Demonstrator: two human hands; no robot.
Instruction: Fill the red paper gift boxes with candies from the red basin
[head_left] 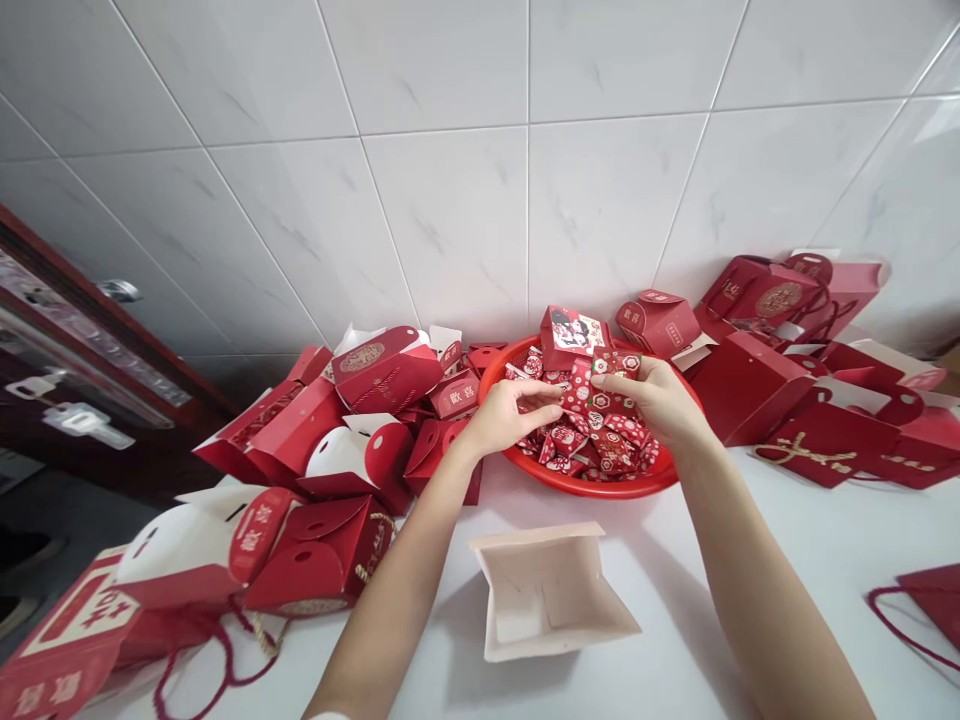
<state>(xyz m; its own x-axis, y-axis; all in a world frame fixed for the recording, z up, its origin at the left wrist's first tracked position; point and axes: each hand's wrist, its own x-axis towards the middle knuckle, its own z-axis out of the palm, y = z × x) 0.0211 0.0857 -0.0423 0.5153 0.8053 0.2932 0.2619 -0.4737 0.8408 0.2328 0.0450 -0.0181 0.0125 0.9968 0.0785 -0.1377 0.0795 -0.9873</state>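
Observation:
A red plastic basket (611,487) holds many small red patterned packets (566,440) and a red box with a cartoon print (574,335) at its back. Over the basket, my right hand (664,398) pinches a red flowered packet (621,370) between thumb and fingers. My left hand (516,415) reaches over the left side of the packets, fingers apart, with nothing visibly held. In front of the basket stands an open paper box (551,600), its pale inside facing up and nothing in it.
Red gift boxes (386,370) crowd the table's left side, some with rope handles. More red bags and boxes (757,385) are piled at the right. A tiled wall (450,220) rises behind. A red bag (934,600) lies at the right edge.

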